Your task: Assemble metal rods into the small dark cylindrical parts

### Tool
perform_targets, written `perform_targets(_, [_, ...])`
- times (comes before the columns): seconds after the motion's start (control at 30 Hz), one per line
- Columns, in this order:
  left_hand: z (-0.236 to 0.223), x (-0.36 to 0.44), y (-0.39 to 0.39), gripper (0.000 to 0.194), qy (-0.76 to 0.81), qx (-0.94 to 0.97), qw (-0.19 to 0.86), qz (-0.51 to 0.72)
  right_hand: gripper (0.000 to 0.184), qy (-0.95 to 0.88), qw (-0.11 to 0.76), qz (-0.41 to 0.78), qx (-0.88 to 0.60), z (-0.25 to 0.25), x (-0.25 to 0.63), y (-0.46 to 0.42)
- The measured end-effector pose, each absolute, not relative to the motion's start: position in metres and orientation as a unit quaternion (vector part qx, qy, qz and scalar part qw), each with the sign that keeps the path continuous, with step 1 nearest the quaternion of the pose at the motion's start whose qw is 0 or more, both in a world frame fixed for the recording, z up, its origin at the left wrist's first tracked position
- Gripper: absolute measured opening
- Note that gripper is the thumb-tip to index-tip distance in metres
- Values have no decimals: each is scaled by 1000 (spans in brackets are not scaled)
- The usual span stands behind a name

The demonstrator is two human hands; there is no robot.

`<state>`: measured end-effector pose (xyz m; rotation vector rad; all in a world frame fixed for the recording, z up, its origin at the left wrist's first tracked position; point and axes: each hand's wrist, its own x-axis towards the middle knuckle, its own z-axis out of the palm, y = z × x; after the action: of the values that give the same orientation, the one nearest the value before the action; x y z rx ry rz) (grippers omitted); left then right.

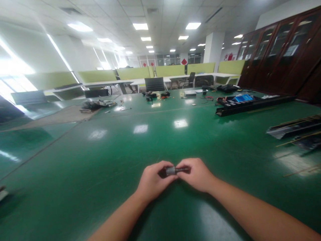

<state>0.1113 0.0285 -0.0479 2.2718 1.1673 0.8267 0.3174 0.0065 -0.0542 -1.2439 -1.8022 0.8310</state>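
Note:
Just above the green tabletop (120, 147), my two hands meet at a small metal part. It has a grey cylinder (171, 171) on the left and a thinner dark shaft (182, 170) running to the right. Thumb and fingers of my left hand (154, 179) are closed around the grey cylinder. My right hand (198, 175) pinches the dark shaft, its thumb and fingertips almost touching those of the left. Fingers hide both ends of the part, and its exact kind is too small and blurred to tell.
Long black metal channels (253, 104) and grey channels (293, 130) with thin brass-coloured rods lie at the right. Tools and wires (156, 96) are scattered at the far edge. A cluttered pile (96, 104) sits back left. A chair (154, 84) stands beyond.

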Motion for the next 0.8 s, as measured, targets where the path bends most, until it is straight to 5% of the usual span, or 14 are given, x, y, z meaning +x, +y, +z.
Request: perform_targets(0.8, [-45, 112, 29, 23, 423, 823, 220, 309, 15, -718, 379, 313, -493, -54, 321, 7])
